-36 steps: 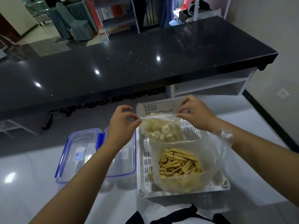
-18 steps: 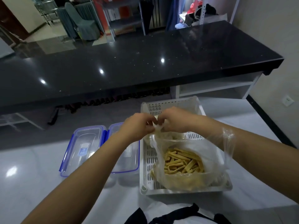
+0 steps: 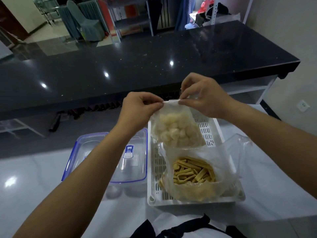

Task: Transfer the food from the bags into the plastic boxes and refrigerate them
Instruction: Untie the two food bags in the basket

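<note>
Pinching the top edge of the bag of white pieces (image 3: 176, 131), left hand (image 3: 139, 110) and right hand (image 3: 204, 98) held it over the white basket (image 3: 212, 127); nearest plastic box (image 3: 133, 158) lay at 8 o'clock, closer to the left hand.

A small clear bag of pale food lumps (image 3: 176, 130) is held up over the far end of a white slotted basket (image 3: 211, 127); its top edge is pinched by the left hand (image 3: 139, 110) and the right hand (image 3: 204, 98). A larger bag of yellow strips (image 3: 193, 172) is seen lying open in the basket's near end. Two lidded plastic boxes (image 3: 135, 169) are set just left of the basket on a white table (image 3: 34, 186). A black counter (image 3: 120, 66) is seen beyond.
</note>
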Motion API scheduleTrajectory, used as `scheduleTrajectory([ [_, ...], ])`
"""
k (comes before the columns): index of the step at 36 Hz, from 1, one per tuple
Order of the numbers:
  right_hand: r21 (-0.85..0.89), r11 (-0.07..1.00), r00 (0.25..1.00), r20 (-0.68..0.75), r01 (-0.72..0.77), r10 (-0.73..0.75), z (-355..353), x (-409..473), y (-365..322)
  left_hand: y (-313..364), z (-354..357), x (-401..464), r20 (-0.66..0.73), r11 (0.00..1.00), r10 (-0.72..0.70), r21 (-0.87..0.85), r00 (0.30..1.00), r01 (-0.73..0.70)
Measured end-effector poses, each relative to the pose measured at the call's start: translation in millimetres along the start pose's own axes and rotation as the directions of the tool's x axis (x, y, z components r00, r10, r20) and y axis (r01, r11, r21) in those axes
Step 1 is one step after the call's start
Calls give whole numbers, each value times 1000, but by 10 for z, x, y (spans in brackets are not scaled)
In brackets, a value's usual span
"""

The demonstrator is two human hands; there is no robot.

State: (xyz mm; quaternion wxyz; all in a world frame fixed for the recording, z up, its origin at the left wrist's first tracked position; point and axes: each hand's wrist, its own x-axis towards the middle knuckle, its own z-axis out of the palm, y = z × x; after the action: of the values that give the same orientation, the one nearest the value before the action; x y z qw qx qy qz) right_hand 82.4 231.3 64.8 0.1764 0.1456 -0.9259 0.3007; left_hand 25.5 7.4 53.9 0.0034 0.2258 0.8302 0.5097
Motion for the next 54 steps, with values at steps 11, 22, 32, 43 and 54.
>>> scheduleTrajectory([
  [11,52,917,914,120,-396,388,260,-587,554,-544,208,-386,-89,942,-333,8,939,335],
  [22,-5,976,924,320,-217,207,302,-248,269,-247,138,-94,316,944,-138,328,939,28],
  [32,-4,963,962,14,-271,271,-83,-222,291,-235,-156,8,-138,992,-51,106,989,66],
  [43,639,501,712,106,-584,694,-187,-432,366,-218,-367,-157,105,931,-308,-171,946,322],
  [54,-73,914,873,274,-398,402,-323,-295,93,121,-434,-136,401,658,-278,-583,873,477],
])
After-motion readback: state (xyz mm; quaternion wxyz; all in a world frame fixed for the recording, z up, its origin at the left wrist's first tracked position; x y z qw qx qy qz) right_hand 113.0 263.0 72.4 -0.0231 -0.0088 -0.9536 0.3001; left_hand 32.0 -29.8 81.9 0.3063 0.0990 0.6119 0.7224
